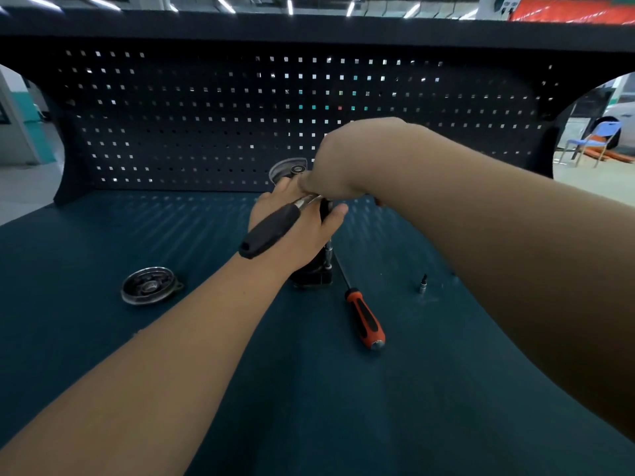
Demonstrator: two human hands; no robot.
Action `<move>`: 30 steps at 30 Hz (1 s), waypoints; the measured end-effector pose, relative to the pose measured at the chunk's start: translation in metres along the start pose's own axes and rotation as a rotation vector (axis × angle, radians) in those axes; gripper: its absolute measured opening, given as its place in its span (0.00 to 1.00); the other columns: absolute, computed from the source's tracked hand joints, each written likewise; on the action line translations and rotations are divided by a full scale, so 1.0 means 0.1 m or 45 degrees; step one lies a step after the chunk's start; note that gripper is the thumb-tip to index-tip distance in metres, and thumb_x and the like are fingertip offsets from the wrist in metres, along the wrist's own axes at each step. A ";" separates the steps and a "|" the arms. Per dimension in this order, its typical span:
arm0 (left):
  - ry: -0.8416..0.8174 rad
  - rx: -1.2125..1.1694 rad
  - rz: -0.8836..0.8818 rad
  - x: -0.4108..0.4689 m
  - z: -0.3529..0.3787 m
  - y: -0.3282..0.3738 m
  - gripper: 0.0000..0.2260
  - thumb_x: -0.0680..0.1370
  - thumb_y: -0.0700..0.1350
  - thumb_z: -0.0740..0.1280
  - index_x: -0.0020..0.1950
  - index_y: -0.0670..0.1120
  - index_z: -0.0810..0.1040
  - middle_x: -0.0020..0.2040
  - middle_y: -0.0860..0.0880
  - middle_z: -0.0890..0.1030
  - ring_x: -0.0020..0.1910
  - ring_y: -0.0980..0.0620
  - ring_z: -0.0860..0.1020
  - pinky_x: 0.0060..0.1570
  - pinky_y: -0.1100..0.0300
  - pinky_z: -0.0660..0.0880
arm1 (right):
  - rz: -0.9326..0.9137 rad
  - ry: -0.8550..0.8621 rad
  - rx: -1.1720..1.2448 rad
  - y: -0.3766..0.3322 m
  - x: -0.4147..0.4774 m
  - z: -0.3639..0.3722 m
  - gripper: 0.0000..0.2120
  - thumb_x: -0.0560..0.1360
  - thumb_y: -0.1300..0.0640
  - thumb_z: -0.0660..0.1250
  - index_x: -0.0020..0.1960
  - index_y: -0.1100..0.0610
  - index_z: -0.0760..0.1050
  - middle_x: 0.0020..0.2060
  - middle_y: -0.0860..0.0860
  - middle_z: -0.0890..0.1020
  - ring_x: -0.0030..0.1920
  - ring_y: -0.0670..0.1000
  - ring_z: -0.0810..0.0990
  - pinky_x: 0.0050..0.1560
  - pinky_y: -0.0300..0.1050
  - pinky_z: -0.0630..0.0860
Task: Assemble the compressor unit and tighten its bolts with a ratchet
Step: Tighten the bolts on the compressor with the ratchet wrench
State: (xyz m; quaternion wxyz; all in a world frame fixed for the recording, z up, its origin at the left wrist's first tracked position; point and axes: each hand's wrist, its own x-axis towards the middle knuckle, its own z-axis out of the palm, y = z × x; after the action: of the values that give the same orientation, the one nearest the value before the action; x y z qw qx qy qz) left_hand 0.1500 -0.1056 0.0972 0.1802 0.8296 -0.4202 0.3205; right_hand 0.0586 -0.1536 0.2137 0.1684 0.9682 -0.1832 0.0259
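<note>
A dark compressor body [311,274] stands upright at the middle of the bench, mostly hidden behind my left hand [302,231], which wraps around it. My right hand [340,166] reaches over from the right and grips the metal head end of a ratchet [271,230]; its black handle points toward the lower left, across my left wrist. A thin extension shaft [329,250] runs down from the ratchet along the compressor's right side. The bolt itself is hidden.
A round metal cover [149,286] lies on the blue bench [103,338] at left. A second round part [288,168] leans near the pegboard [206,125]. An orange-and-black screwdriver [366,319] lies right of the compressor. A small socket bit [422,285] stands further right.
</note>
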 end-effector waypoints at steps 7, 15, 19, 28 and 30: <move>-0.055 0.009 0.073 0.04 -0.02 -0.07 0.16 0.80 0.54 0.53 0.54 0.45 0.74 0.52 0.47 0.74 0.56 0.46 0.70 0.42 0.55 0.60 | -0.131 0.020 0.022 0.10 0.00 -0.02 0.19 0.76 0.45 0.65 0.33 0.58 0.74 0.25 0.50 0.75 0.26 0.50 0.72 0.27 0.42 0.63; -0.064 -0.060 0.048 0.03 -0.04 -0.05 0.18 0.79 0.58 0.56 0.57 0.46 0.74 0.56 0.48 0.75 0.58 0.47 0.70 0.42 0.55 0.62 | -0.083 0.056 0.018 0.07 -0.02 -0.03 0.21 0.77 0.47 0.62 0.29 0.57 0.73 0.21 0.49 0.75 0.25 0.48 0.73 0.27 0.41 0.63; -0.046 -0.062 0.025 0.02 -0.01 -0.03 0.26 0.76 0.66 0.52 0.55 0.51 0.80 0.59 0.48 0.78 0.60 0.46 0.72 0.46 0.55 0.67 | 0.047 0.080 0.080 0.00 0.04 0.06 0.19 0.81 0.46 0.53 0.35 0.53 0.65 0.33 0.50 0.73 0.30 0.50 0.72 0.33 0.43 0.65; -0.012 -0.028 0.022 0.02 -0.03 -0.02 0.17 0.79 0.55 0.56 0.55 0.45 0.77 0.55 0.44 0.76 0.54 0.44 0.73 0.42 0.54 0.62 | -0.089 -0.013 0.202 0.13 0.08 0.05 0.26 0.76 0.38 0.61 0.31 0.58 0.73 0.21 0.52 0.78 0.27 0.51 0.78 0.29 0.41 0.66; -0.037 -0.005 0.041 0.05 -0.03 -0.02 0.17 0.79 0.55 0.54 0.57 0.45 0.74 0.54 0.46 0.74 0.56 0.46 0.70 0.43 0.55 0.61 | -0.168 0.063 0.093 0.17 0.09 0.05 0.21 0.75 0.42 0.65 0.32 0.57 0.73 0.25 0.51 0.76 0.27 0.51 0.73 0.28 0.41 0.63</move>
State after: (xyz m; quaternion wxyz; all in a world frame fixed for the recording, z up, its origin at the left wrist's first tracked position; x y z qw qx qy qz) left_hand 0.1529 -0.1055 0.1021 0.1705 0.8270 -0.4365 0.3106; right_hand 0.0606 -0.1735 0.2154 0.1387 0.9827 -0.1139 0.0455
